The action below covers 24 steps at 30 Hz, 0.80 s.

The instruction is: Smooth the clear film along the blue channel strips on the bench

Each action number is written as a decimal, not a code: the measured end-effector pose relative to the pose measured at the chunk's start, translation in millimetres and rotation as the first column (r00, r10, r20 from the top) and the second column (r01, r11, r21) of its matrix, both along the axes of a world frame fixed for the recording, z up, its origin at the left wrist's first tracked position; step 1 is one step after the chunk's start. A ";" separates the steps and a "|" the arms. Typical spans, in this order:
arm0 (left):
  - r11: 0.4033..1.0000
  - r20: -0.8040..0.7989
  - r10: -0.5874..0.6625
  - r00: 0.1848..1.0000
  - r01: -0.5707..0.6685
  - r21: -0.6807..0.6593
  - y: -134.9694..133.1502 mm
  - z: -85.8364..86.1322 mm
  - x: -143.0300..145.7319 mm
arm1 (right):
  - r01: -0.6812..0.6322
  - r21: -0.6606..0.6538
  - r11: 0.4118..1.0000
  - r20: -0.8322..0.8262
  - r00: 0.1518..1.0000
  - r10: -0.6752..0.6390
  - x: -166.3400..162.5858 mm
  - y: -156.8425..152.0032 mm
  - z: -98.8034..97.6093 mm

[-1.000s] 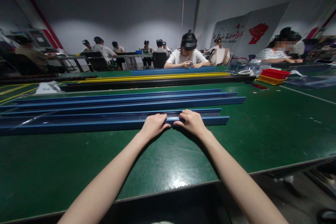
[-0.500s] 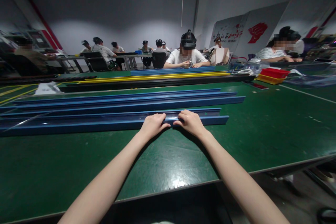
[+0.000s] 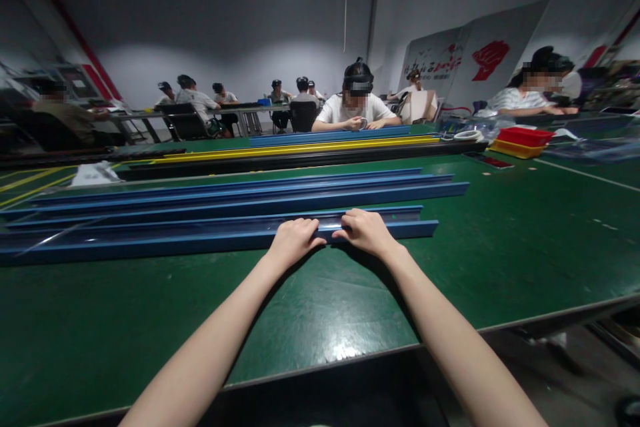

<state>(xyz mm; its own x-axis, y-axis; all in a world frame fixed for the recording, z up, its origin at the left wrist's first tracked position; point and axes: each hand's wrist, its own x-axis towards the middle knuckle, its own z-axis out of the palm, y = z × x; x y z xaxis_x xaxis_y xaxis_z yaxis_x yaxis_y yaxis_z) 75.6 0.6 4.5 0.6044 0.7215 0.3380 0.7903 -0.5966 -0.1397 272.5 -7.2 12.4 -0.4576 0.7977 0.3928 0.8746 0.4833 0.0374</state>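
Note:
A long blue channel strip [image 3: 165,242] with raised side walls lies across the green table [image 3: 320,307]. My left hand [image 3: 296,240] grips its near wall, thumb on the outside and fingers curled over into the channel. Just to the right, my right hand [image 3: 367,232] holds the same wall in the same way, the two thumbs almost meeting. The fingertips of both hands are hidden inside the channel. Behind it lies another blue channel strip [image 3: 350,197], which neither hand touches.
Farther back are a yellow strip [image 3: 300,148] and black strips [image 3: 280,164]. A red bin [image 3: 527,136], a phone [image 3: 487,160] and a roll of white cord [image 3: 467,136] stand at the right. A co-worker [image 3: 356,103] sits opposite. The table's front edge [image 3: 350,355] is close to me.
Both hands keep their grip on the blue channel strip in nearly the same place. The view has shifted very slightly; nothing else has clearly moved.

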 end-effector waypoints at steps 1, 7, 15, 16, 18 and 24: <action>1.000 0.001 -0.004 1.000 0.004 0.003 0.0 0.1 0.1 | 0.006 -0.018 1.000 -0.003 1.000 -0.006 0.4 -0.8 1.9; 1.000 0.021 -0.014 1.000 0.013 0.016 0.2 0.5 0.6 | 0.075 -0.081 0.994 -0.025 0.997 -0.077 10.1 -4.2 9.2; 0.998 0.061 -0.042 0.997 0.040 0.039 2.9 -1.5 0.2 | 0.218 -0.139 0.966 -0.017 0.975 -0.223 44.1 -6.5 13.5; 0.998 0.058 -0.045 0.997 0.043 0.040 3.3 -1.6 0.2 | 0.240 -0.157 0.958 -0.022 0.969 -0.246 48.5 -6.5 13.6; 0.998 0.050 -0.042 0.998 0.040 0.041 4.2 -1.9 0.1 | 0.271 -0.178 0.946 -0.041 0.958 -0.283 55.3 -6.4 13.5; 0.999 0.044 -0.004 0.999 0.002 0.036 4.9 -2.8 -0.1 | 0.225 -0.189 0.956 -0.104 0.963 -0.247 63.8 -6.7 11.6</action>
<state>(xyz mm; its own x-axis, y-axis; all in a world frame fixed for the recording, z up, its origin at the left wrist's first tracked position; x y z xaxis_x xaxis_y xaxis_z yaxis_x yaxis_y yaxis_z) 75.4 5.5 1.8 0.5906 0.7066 0.3898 0.7943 -0.5941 -0.1266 336.3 -13.9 23.9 -0.2040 0.9380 0.2803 0.9566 0.2518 -0.1464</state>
